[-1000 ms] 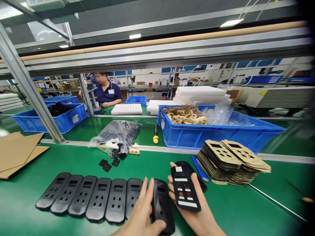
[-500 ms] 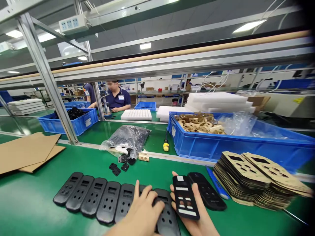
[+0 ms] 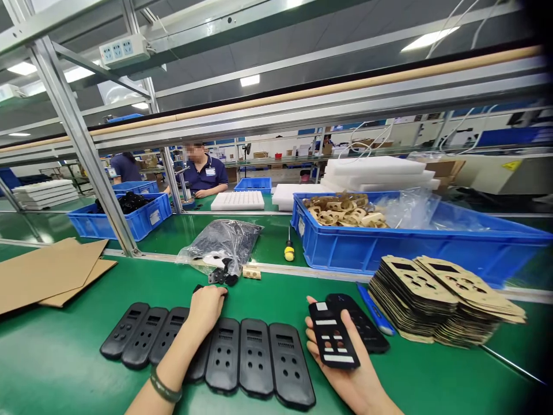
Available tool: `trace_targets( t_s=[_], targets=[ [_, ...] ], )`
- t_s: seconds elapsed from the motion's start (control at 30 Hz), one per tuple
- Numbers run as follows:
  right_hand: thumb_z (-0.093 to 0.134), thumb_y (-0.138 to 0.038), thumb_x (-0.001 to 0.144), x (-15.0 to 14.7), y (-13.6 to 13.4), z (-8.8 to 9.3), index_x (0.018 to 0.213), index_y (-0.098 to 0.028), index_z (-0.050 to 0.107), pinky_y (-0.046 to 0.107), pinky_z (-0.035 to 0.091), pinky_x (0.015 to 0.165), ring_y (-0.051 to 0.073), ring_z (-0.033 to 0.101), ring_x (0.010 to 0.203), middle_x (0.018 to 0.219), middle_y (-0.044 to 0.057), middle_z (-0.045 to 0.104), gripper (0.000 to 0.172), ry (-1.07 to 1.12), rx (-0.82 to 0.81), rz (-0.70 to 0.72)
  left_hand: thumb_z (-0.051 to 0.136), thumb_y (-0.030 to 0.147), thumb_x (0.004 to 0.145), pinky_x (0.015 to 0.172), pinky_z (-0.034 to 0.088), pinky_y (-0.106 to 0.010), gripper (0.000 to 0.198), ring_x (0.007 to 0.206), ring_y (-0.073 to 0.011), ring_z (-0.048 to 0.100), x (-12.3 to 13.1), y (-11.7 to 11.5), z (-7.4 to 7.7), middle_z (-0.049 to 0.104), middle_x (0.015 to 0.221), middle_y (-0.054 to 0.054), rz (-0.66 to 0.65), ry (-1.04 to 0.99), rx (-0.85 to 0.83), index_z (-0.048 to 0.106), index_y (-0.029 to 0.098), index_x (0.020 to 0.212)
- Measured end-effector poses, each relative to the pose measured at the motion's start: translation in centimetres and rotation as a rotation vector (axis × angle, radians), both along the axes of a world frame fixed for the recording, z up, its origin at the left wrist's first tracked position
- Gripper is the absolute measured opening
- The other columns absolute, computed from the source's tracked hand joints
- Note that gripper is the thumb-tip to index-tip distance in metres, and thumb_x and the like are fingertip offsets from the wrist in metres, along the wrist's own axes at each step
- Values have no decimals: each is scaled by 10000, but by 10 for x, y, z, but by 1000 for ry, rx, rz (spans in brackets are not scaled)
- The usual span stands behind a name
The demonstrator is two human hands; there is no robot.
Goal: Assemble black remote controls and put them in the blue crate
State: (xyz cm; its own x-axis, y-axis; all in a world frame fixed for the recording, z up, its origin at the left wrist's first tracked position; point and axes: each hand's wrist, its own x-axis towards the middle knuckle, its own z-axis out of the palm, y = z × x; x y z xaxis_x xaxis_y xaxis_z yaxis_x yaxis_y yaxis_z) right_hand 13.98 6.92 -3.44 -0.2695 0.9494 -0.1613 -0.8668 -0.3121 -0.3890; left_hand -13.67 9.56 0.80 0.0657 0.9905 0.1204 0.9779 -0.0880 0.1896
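My right hand (image 3: 345, 357) holds a long black panel (image 3: 334, 337) with white strips, square cut-outs and small openings, tilted with its face toward me. Just behind it on the bench lies a dark rounded casing (image 3: 367, 328). My left hand (image 3: 208, 302) is down over the small black four-hole pads (image 3: 222, 275) by a plastic bag; its fingers are curled and their tips partly hidden, so what they pinch does not show. Beneath my left forearm runs a row of several black handheld casings (image 3: 256, 357) with a window and round holes, lying face up.
A clear bag (image 3: 227, 242) of dark parts lies beyond the pads, with a small tan piece (image 3: 252, 272) beside it. To the right are a yellow-handled screwdriver (image 3: 289, 251), a blue cutter (image 3: 375, 311), stacked tan sheets (image 3: 415, 305) and a blue bin (image 3: 345, 248). Cardboard (image 3: 47, 271) lies left.
My left hand has moved from above the casings' right end, forward and left to the small black pads. My right hand still holds the panel, shifted slightly right.
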Motion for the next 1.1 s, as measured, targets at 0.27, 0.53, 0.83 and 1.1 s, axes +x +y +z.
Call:
trace_targets(
  t_s=[0.27, 0.53, 0.83, 1.1],
  targets=[
    [669, -422, 819, 0, 2, 2, 1142, -174, 638, 222, 452, 487, 125, 538, 564, 736, 72, 648, 408, 14, -9, -28, 602, 323, 824, 736, 455, -302, 197, 786, -215, 643, 43, -49, 31, 712, 787, -21, -376, -12, -61, 714, 260, 973],
    [615, -431, 858, 2, 1, 1, 1170, -166, 631, 236, 475, 501, 138, 559, 575, 743, 81, 654, 409, 15, -31, -18, 714, 209, 716, 946, 417, -305, 482, 1099, -224, 584, 30, -47, 37, 658, 1204, -28, -525, -213, -288, 635, 293, 1184],
    [594, -429, 871, 2, 1, 1, 1167, -165, 629, 240, 486, 496, 141, 562, 573, 752, 90, 667, 398, -20, -37, -25, 689, 115, 726, 941, 416, -252, 430, 1063, -186, 598, 35, -46, 30, 692, 1131, -12, -603, -293, -345, 655, 259, 1130],
    [573, -413, 888, 2, 0, 5, 1204, -132, 599, 241, 488, 504, 140, 568, 577, 743, 85, 666, 425, -36, -56, -24, 737, 250, 709, 739, 453, -236, 229, 869, -169, 601, 40, -48, 28, 603, 1053, -12, -498, -207, -298, 667, 247, 927]
  ],
)
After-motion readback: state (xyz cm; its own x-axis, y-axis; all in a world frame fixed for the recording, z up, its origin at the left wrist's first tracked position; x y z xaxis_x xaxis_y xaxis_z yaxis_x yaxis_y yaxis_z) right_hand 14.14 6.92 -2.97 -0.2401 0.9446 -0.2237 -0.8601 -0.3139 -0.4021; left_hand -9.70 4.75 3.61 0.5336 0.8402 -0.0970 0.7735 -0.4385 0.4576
